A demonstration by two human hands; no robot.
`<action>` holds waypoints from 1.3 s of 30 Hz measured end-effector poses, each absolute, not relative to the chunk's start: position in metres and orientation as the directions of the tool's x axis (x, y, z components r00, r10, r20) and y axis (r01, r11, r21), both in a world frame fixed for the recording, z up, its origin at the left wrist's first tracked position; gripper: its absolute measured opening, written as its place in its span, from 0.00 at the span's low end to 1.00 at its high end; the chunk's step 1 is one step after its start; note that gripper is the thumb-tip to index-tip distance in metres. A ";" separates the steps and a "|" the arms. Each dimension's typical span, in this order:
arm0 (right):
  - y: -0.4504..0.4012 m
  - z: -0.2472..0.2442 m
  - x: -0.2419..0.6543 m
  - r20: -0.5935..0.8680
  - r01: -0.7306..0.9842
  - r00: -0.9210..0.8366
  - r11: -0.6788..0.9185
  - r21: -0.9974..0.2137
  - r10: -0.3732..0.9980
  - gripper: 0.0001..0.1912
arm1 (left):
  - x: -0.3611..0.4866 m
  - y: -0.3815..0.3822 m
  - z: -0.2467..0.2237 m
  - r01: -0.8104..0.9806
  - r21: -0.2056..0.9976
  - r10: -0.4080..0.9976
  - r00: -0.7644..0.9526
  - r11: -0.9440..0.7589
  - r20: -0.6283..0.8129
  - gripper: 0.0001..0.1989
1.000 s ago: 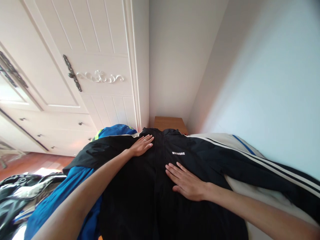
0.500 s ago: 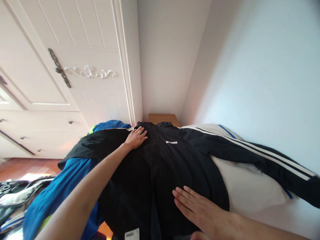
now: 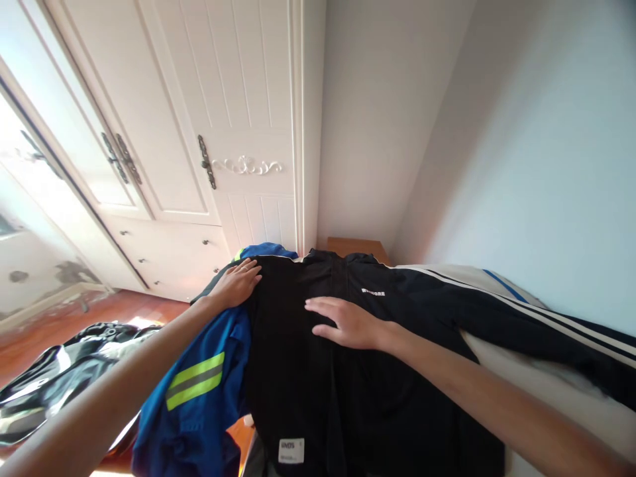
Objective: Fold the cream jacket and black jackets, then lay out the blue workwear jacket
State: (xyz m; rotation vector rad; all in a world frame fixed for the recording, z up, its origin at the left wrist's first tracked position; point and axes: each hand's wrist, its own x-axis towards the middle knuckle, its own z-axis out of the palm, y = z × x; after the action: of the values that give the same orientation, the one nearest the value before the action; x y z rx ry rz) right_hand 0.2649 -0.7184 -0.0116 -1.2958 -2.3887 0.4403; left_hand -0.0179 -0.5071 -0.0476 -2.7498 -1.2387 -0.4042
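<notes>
A black jacket (image 3: 291,371) lies spread out in front of me, with white stripes down the sleeve on the right, white lettering on the chest and a white label near the hem. My left hand (image 3: 237,283) rests flat on its left shoulder, fingers stretched out. Over the middle of the chest is my right hand (image 3: 350,323), fingers extended and thumb apart, holding nothing; whether it touches the cloth I cannot tell. Beneath the jacket lie a blue garment (image 3: 199,417) with a yellow-green and grey band, and a whitish garment (image 3: 511,371) with a blue stripe.
A white wardrobe (image 3: 258,99) with dark metal handles stands at the back left. A pale wall (image 3: 546,165) rises along the right. A small wooden surface (image 3: 358,248) shows behind the collar. Dark and light clothes (image 3: 74,371) are heaped on the reddish floor (image 3: 149,308) at left.
The view has swung left. My left hand has slid from beside the collar out to the left shoulder. My right hand has moved up and left from the lower front to the chest.
</notes>
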 end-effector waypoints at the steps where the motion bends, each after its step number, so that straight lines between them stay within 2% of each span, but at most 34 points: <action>1: -0.695 -0.013 0.252 0.193 0.733 -0.510 0.541 -0.413 0.838 0.29 | -0.025 -0.499 -0.047 0.758 0.066 0.743 0.613 -0.649 0.268 0.30; 4: -0.630 -0.025 0.217 0.159 0.797 -0.488 0.512 -0.319 0.858 0.36 | -0.038 -0.483 -0.046 0.783 0.165 0.795 0.561 -0.600 0.229 0.34; 6: -0.597 -0.038 0.205 0.131 0.863 -0.397 0.418 -0.283 0.908 0.38 | -0.041 -0.479 -0.046 0.793 0.216 0.822 0.540 -0.569 0.183 0.34; 10: -0.569 -0.071 0.213 0.033 0.934 -0.212 0.213 -0.288 0.977 0.40 | -0.043 -0.482 -0.048 0.789 0.301 0.841 0.529 -0.536 0.111 0.35; 14: -0.584 -0.098 0.239 -0.018 0.938 -0.239 0.226 -0.264 0.971 0.44 | -0.047 -0.484 -0.056 0.779 0.312 0.832 0.550 -0.544 0.078 0.36; 18: -0.602 -0.103 0.253 -0.048 0.931 -0.287 0.267 -0.248 0.957 0.48 | -0.047 -0.483 -0.057 0.781 0.305 0.833 0.544 -0.545 0.097 0.35; 20: -0.598 -0.096 0.256 -0.053 0.933 -0.280 0.259 -0.250 0.958 0.44 | -0.043 -0.479 -0.051 0.787 0.290 0.835 0.542 -0.545 0.097 0.34; 24: -0.558 -0.071 0.266 0.036 0.949 -0.186 0.189 -0.253 0.982 0.25 | -0.022 -0.460 -0.036 0.860 0.222 0.887 0.435 -0.460 0.153 0.28; 29: -0.489 -0.049 0.286 0.138 0.963 -0.137 0.165 -0.213 0.981 0.24 | 0.001 -0.427 -0.031 0.855 0.254 0.889 0.412 -0.453 0.198 0.21; 32: -0.460 -0.053 0.295 0.088 0.965 -0.162 0.176 -0.196 0.983 0.17 | 0.002 -0.415 -0.033 0.847 0.288 0.894 0.412 -0.447 0.175 0.18; 35: -0.440 -0.062 0.304 0.038 0.972 -0.116 0.121 -0.201 0.993 0.10 | -0.004 -0.412 -0.035 0.851 0.316 0.908 0.389 -0.419 0.157 0.15; 39: -0.422 -0.072 0.314 0.004 0.973 0.028 -0.026 -0.227 1.000 0.13 | -0.008 -0.416 -0.044 0.871 0.331 0.931 0.329 -0.363 0.156 0.15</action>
State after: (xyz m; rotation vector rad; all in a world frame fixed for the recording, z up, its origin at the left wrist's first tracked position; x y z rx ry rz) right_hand 0.3145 -0.4218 -0.0717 -2.1257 -2.0681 0.2343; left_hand -0.0085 -0.4157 -0.0435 -2.7085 -1.8606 -0.5375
